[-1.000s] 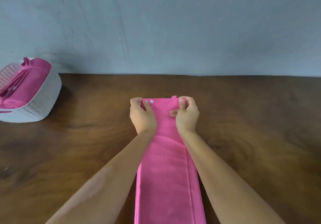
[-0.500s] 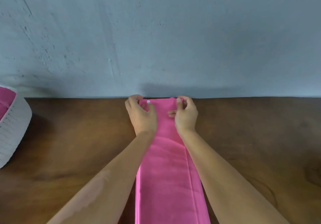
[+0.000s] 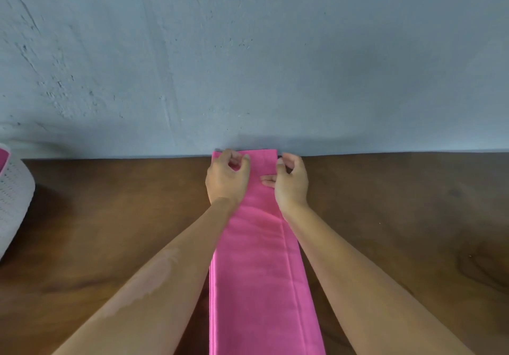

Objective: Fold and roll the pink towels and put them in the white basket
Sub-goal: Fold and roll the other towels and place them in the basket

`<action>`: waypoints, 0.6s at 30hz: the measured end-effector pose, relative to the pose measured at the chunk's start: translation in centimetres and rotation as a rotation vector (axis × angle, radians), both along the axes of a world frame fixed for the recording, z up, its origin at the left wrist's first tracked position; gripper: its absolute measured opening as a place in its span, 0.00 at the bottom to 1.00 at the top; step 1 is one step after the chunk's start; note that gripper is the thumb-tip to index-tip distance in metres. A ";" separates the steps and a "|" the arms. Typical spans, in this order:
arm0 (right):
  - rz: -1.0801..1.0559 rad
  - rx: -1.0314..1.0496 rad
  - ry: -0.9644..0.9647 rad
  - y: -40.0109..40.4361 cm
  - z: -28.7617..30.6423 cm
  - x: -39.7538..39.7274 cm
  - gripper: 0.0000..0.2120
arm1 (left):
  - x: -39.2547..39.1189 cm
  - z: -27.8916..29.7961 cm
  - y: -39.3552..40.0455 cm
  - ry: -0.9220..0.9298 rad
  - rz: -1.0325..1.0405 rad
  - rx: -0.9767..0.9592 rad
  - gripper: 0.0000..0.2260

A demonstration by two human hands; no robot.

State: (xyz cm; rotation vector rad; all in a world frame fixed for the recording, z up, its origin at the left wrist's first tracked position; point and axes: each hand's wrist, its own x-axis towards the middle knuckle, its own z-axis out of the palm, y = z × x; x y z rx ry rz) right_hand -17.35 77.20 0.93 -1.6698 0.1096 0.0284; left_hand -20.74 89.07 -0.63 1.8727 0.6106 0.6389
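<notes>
A pink towel (image 3: 261, 266), folded into a long narrow strip, lies on the brown wooden table (image 3: 110, 217) and runs from the bottom edge of view to the wall. My left hand (image 3: 225, 179) pinches the strip's far left corner. My right hand (image 3: 292, 181) pinches its far right corner. The far end lies flat against the foot of the wall. The white basket (image 3: 13, 200) shows only partly at the left edge, with a sliver of pink towel (image 3: 3, 157) inside it.
A grey-blue plastered wall (image 3: 248, 51) rises directly behind the table's far edge. Bare wood stretches to both sides of the strip.
Both hands have pushed the towel's far end away from me until it reaches the wall. The view has tilted up and right, so the basket has slid almost out at the left.
</notes>
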 end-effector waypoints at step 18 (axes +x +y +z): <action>0.127 -0.530 0.066 -11.1 1.0 -15.6 0.12 | -1.3 0.3 -1.0 0.250 -0.401 0.435 0.06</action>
